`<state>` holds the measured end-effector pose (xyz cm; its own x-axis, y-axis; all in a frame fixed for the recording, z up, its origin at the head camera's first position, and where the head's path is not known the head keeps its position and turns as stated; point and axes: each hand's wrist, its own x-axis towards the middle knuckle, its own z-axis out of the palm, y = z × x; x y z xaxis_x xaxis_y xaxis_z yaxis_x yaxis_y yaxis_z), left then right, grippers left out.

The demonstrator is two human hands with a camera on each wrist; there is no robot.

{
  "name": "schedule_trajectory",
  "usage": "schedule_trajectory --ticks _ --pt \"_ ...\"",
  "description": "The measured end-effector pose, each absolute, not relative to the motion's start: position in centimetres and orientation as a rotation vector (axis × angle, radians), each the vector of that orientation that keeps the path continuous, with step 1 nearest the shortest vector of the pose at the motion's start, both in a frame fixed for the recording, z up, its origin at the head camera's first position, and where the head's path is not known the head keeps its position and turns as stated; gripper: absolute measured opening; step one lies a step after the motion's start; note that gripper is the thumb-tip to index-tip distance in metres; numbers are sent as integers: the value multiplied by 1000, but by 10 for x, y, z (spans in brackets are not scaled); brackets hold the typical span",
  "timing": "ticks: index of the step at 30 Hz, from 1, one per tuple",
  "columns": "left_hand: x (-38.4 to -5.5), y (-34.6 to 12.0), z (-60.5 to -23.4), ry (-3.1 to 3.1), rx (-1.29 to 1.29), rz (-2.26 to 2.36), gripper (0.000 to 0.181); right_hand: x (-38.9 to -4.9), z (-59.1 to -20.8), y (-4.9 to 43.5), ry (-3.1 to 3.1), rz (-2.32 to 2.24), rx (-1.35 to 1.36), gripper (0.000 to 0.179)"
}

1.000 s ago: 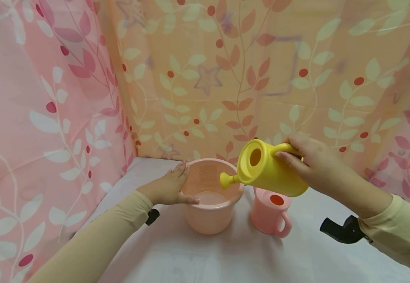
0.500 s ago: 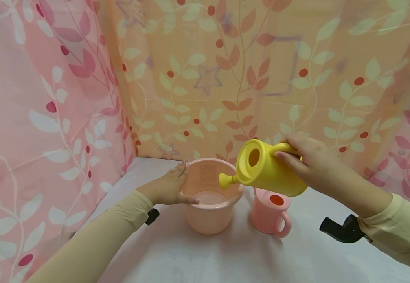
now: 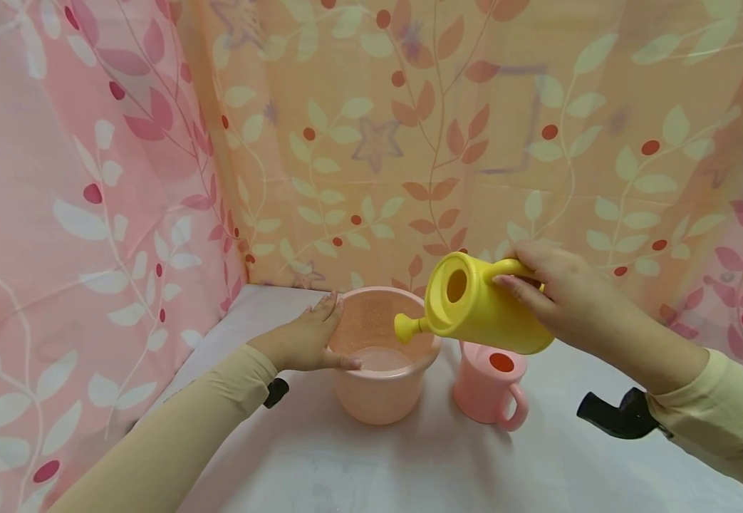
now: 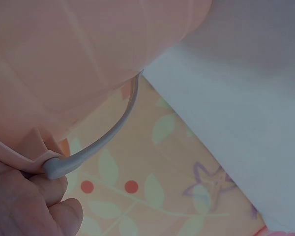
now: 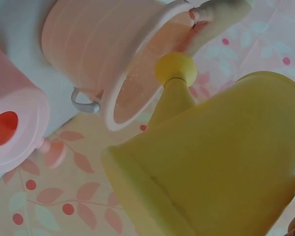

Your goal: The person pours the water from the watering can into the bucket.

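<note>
In the head view a peach plastic bucket [image 3: 380, 400] stands upright on the table. My left hand [image 3: 300, 340] holds its left rim, thumb over the front edge; the left wrist view shows curled fingers [image 4: 51, 196] under the rim beside the grey handle [image 4: 101, 142]. My right hand [image 3: 570, 288] grips the handle of a yellow toy watering can [image 3: 489, 313], raised and tipped left. Its sprinkler head [image 3: 403, 328] hangs over the bucket opening. Small drops dot the bucket's inner wall, and no stream shows from the spout. The can's lower end faces right.
Right of the bucket stands a pink watering can [image 3: 483, 388] with a round top hole, below the yellow can. The white tabletop [image 3: 345, 470] ends at patterned cloth [image 3: 320, 142] behind and on the left. Black wrist mounts [image 3: 617, 415] jut from both sleeves.
The yellow watering can has shifted slightly left, with my right hand moving along. My left hand, the bucket and the pink can stay where they were.
</note>
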<state>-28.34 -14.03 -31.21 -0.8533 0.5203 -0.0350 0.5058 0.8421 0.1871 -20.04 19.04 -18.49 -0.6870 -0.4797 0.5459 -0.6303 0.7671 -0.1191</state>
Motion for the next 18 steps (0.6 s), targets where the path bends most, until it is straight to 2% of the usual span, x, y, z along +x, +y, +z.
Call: schedule_trajectory --ticks 18 --pt "-284 -141 -313 2934 808 261 120 -202 -185 187 -2434 398 892 14"
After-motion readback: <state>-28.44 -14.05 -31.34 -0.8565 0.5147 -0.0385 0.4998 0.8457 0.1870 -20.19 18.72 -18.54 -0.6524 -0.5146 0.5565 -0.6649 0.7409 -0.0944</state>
